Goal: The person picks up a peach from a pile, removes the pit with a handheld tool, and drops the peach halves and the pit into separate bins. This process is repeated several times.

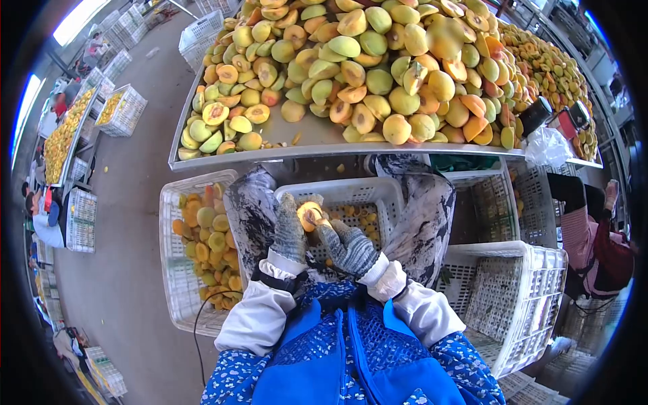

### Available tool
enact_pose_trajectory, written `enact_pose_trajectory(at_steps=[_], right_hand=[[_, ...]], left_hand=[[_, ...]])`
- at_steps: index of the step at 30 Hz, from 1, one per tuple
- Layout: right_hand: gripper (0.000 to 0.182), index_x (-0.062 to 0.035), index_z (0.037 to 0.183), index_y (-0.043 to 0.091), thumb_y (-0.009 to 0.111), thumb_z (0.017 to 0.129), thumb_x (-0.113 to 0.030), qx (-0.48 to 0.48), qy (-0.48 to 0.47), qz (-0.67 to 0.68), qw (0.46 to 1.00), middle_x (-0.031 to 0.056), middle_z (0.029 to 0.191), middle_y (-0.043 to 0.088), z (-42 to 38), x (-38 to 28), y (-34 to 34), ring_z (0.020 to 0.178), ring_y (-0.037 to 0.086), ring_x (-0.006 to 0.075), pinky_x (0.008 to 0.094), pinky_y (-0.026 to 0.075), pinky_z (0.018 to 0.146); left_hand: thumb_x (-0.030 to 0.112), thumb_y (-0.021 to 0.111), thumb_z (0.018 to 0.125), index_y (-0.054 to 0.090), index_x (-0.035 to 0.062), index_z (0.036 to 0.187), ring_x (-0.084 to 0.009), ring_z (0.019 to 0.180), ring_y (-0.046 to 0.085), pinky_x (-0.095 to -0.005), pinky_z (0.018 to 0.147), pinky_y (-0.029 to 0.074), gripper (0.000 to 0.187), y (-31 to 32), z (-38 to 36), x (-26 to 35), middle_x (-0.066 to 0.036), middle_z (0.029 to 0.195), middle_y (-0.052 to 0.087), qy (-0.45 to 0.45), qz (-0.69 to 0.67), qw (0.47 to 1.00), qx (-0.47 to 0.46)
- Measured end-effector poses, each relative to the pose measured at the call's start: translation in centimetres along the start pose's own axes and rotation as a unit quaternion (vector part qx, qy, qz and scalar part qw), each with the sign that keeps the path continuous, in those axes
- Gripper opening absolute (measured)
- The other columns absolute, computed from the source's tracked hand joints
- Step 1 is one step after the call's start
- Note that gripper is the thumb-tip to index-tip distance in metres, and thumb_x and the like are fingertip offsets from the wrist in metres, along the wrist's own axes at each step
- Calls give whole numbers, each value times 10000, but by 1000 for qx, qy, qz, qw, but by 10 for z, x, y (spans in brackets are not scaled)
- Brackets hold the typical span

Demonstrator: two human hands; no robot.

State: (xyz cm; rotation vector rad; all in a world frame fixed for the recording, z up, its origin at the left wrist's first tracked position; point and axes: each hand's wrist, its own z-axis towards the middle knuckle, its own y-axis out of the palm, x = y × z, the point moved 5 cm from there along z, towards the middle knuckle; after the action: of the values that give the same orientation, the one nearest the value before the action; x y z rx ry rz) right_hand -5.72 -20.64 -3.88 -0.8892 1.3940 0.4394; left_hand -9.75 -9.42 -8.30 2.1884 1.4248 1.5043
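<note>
A halved yellow peach (310,214) is in my left hand (289,233), which wears a grey knitted glove and is closed around the fruit with the cut face turned up. My right hand (347,248), gloved the same way, is curled close against the peach's lower right edge. Its fingertips meet the fruit, and whatever lies inside its grip is hidden. Both hands are above a white crate (388,196) between my knees, with small orange-brown bits in its bottom.
A metal table (283,150) ahead carries a big heap of peaches (378,81), many halved. To my left stands a white crate (169,270) of peach halves. White crates (533,304) stand at my right near another person (594,250). More people and crates are far left.
</note>
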Motion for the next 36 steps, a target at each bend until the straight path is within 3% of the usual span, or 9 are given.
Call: enact_pose_trajectory(at_steps=[6,8,12,15,17,23,27,29,36], right_hand=[[368,-78,1070,498,380,854,-352,-7,6,-30,999,232,787,567,1,15,7,737,539,400,436,426,627],[307,8,974,521,425,859,-259,-37,33,-51,997,228,742,565,-2,13,7,694,555,356,376,426,604],[316,10,944,525,419,861,-276,-37,33,-60,997,221,723,569,-5,24,9,674,559,352,384,423,591],[329,8,933,524,411,863,-292,-29,2,-10,1000,210,714,573,-7,25,7,661,563,348,392,424,594],[359,-47,1033,504,409,843,-336,-85,58,-33,994,230,786,568,-11,29,8,755,541,394,425,420,650],[348,-53,974,520,399,842,-352,-66,53,-25,996,218,775,572,-16,38,8,751,543,388,440,420,635],[355,-55,968,521,390,844,-362,-46,86,-51,994,217,765,573,-16,45,14,744,543,387,441,421,622],[315,-8,952,506,407,859,-292,-7,1,-29,1000,200,689,559,-14,44,17,672,547,360,395,421,609],[323,17,949,525,418,862,-275,-44,76,9,996,219,781,572,-10,47,17,714,553,354,384,421,632]], left_hand=[[461,310,861,582,-6,884,-164,625,539,-247,592,454,542,-12,7,-6,-84,728,580,73,78,994,35],[438,306,871,585,-13,851,-142,624,527,-238,589,440,532,-10,6,-8,-81,738,583,56,64,996,40],[417,302,879,588,-6,816,-136,620,515,-241,587,427,514,-2,-6,-7,-74,740,584,67,110,989,68],[396,278,886,593,4,799,-147,642,524,-248,621,426,510,4,-10,2,-65,729,588,157,274,947,54],[387,268,889,593,5,799,-148,643,526,-247,623,426,510,5,-13,1,-66,729,589,135,272,951,54],[372,263,889,592,6,801,-152,629,525,-254,603,427,500,10,-15,-3,-70,724,588,105,272,956,45],[366,278,887,593,2,790,-154,620,523,-255,588,431,491,4,-4,-7,-72,708,580,89,176,978,61],[362,288,887,592,-1,790,-154,618,521,-252,586,431,484,5,-6,-6,-71,705,576,79,181,978,61],[383,294,889,588,-8,826,-151,638,514,-242,598,430,493,-13,0,-18,-64,729,572,85,191,975,71]])
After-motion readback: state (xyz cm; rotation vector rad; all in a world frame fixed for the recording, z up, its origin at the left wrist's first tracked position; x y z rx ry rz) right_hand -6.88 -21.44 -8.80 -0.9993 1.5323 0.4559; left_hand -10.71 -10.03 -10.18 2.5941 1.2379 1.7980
